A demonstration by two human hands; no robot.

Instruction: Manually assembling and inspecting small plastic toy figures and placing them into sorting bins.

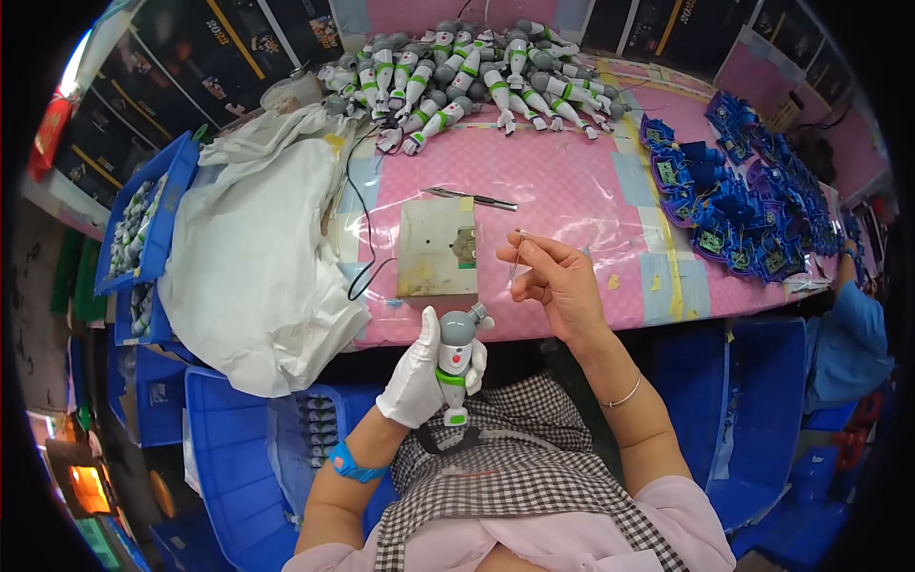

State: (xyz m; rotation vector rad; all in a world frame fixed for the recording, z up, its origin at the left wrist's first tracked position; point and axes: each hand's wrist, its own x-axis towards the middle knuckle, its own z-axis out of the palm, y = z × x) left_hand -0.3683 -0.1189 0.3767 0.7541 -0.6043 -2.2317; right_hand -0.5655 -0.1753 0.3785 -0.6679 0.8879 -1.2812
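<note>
My left hand (413, 383), in a white glove, is closed around a toy robot arm (455, 357) near the table's front edge. The toy arm is white with a grey ball-shaped joint, green bands and a red dot; its grey end points up and away from me. To the right, my bare right hand (562, 286) is raised over the table, pinching a thin wire-like piece (517, 262) between thumb and fingers. Its exact kind is too fine to make out. Between the hands and farther back sits a square metal block (427, 250) with a small recess on its right side.
Slim metal tweezers (472, 198) lie behind the block. Similar toy arms (467, 81) are heaped at the back, and blue-purple toy parts (739, 205) at the right. White sheeting (253, 248) and a black cable (367, 229) lie left. Blue bins (233, 467) flank me; another person (848, 324) is far right.
</note>
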